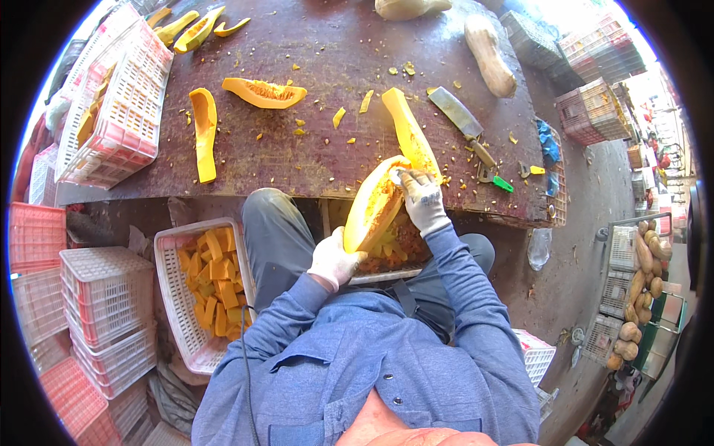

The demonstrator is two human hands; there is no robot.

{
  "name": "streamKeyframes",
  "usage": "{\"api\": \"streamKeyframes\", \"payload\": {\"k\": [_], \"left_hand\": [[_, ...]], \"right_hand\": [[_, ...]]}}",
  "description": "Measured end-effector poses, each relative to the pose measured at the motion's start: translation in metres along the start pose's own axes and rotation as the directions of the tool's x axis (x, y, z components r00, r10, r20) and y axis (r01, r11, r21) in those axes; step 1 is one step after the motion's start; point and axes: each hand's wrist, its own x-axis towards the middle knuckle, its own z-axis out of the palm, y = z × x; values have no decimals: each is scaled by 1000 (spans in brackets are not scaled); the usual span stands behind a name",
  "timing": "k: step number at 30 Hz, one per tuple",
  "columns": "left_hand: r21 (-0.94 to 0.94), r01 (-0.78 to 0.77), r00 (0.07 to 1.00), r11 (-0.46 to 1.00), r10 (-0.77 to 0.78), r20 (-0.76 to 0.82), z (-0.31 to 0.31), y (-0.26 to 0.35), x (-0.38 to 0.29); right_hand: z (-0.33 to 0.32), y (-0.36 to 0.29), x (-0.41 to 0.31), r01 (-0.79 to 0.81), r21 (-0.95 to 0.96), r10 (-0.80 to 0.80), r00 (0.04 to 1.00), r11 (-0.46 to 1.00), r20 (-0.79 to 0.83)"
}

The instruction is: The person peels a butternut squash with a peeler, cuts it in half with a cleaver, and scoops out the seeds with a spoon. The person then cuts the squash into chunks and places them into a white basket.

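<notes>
My left hand [336, 259], in a whitish work glove, grips the near end of a peeled squash half [368, 209] with its seed cavity facing up. At the far end of that half, my gloved right hand [422, 200] has its fingers at the cavity. Something small and pale shows at those fingertips; I cannot tell whether it is a tool or the thumb. Just beyond, another peeled squash piece [410, 131] lies on the worktable [268, 150]. Between my knees, a crate [385, 276] under the squash holds stringy pulp and scraps.
A cleaver [457, 114] and a green-handled peeler [496, 181] lie right on the table. Squash pieces [262, 93] [204, 136] lie left, a whole squash [490, 56] far right. A white crate [167, 267] of cut chunks stands by my left knee; stacked crates [109, 295] stand beyond.
</notes>
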Motion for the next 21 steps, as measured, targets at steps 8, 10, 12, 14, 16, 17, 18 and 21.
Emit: {"api": "streamKeyframes", "payload": {"k": [8, 10, 12, 14, 16, 17, 18, 21], "left_hand": [[-21, -7, 1000, 1000, 8, 21, -3, 4, -2], [-33, -6, 1000, 999, 6, 12, -1, 2, -1], [-37, 7, 1000, 999, -7, 9, 1, 1, -1], [-31, 33, 999, 999, -33, 12, 1, 2, -1], [-38, 25, 1000, 999, -24, 18, 1, -1, -1], [-41, 22, 1000, 999, -21, 21, 1, -2, -1], [-42, 19, 1000, 999, -18, 21, 1, -1, 0], [-39, 17, 999, 999, -16, 28, -1, 3, 0]], "right_hand": [[25, 26, -6, 85, -150, -84, 996, 985, 11], [26, 24, -5, 68, -158, -64, 998, 985, 27], [25, 15, -6, -34, -67, 39, 996, 997, 77], [19, 2, -9, -125, 33, 120, 985, 992, 127], [6, -3, -6, -207, 94, 186, 962, 974, 198], [1, -4, -5, -249, 123, 215, 948, 961, 235], [-5, -5, -4, -172, 82, 155, 971, 982, 184], [-9, -8, 10, -4, -132, -1, 999, 991, -43]]}}
